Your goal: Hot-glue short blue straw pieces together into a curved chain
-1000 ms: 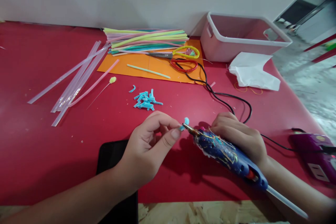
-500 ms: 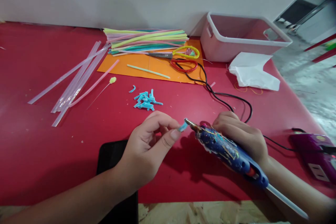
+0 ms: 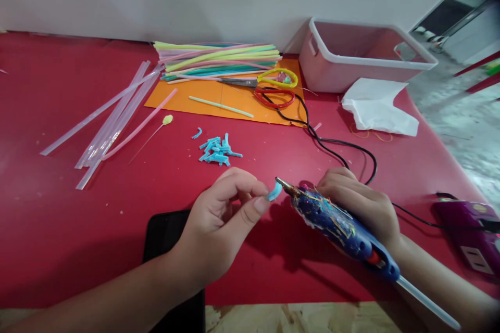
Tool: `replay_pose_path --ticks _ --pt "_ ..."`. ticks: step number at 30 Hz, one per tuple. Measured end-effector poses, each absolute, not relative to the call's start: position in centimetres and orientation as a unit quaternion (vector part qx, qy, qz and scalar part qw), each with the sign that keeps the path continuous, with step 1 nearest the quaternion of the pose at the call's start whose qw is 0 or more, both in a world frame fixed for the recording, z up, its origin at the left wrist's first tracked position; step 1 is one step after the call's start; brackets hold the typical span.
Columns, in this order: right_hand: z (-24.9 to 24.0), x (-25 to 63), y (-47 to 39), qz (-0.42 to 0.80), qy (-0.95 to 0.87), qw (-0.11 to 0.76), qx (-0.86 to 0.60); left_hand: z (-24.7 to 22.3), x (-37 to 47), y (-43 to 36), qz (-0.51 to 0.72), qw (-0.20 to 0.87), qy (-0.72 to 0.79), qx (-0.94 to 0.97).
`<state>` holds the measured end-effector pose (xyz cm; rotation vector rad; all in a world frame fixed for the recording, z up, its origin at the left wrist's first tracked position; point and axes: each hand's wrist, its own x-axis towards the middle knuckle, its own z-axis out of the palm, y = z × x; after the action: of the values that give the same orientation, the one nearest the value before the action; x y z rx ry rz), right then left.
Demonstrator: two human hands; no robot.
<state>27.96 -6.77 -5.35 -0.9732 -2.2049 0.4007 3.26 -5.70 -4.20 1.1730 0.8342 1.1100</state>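
Between thumb and index finger, my left hand [image 3: 222,223] pinches a short, curved piece of blue pipe cleaner [image 3: 275,192]. My right hand [image 3: 361,203] is wrapped round a blue glue gun [image 3: 336,226], its body crusted with dried glue and strands. The gun's metal nozzle [image 3: 285,184] points left, right at the upper end of the blue piece; whether they touch I cannot tell. A clear glue stick [image 3: 427,302] juts from the gun's back. Beyond my left hand lie a heap of cut blue pipe cleaner pieces [image 3: 216,151] and one loose piece [image 3: 197,133].
Pipe cleaners [image 3: 219,60] and scissors [image 3: 275,97] lie on orange card [image 3: 167,96]. Glue sticks [image 3: 113,119] and a yellow-tipped wire [image 3: 167,119] are at left. A plastic bin [image 3: 351,70], white cloth [image 3: 385,106], black cord [image 3: 339,141] and purple power strip [image 3: 469,234] stand right; a phone [image 3: 166,234] lies near my left forearm.
The blue piece has shifted slightly in my left fingertips, its upper end now curving up by the nozzle. Both hands stay almost where they were.
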Motion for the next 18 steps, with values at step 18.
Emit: replay_pose_path --ticks 18 --pt "-5.66 27.99 -6.84 0.167 -0.843 0.356 -0.366 -4.03 3.26 -5.71 0.443 0.617 0.415 0.501"
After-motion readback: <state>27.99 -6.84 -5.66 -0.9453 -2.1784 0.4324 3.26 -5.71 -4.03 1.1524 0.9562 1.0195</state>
